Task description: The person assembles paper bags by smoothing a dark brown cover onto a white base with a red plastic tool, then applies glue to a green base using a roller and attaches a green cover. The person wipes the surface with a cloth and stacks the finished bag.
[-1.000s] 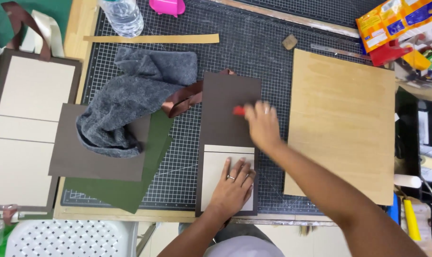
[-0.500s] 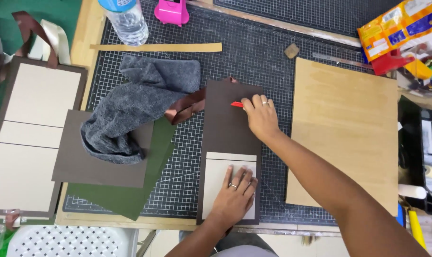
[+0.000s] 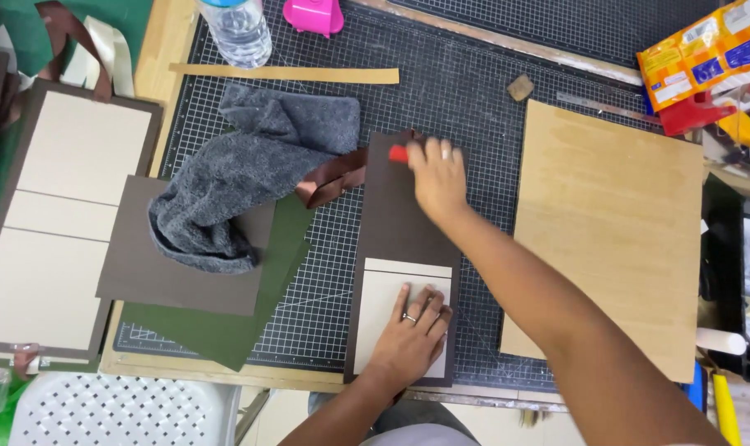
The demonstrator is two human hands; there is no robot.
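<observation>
The left hand lay flat, fingers spread, on the cream panel at the near end of the dark brown cover sheet, pinning it to the cutting mat; it gripped nothing. The right hand was closed around a small red tool, pressed against the sheet's far edge, close to its left corner. A brown ribbon ran out from under the sheet's left edge toward the grey towel. The towel sat on a second brown sheet and a green sheet, just left of the work. To the right, a narrow strip of bare mat separated the cover sheet from the wooden board. Bare mat extended beyond the sheet's far edge up to the pink object and plastic bottle.
</observation>
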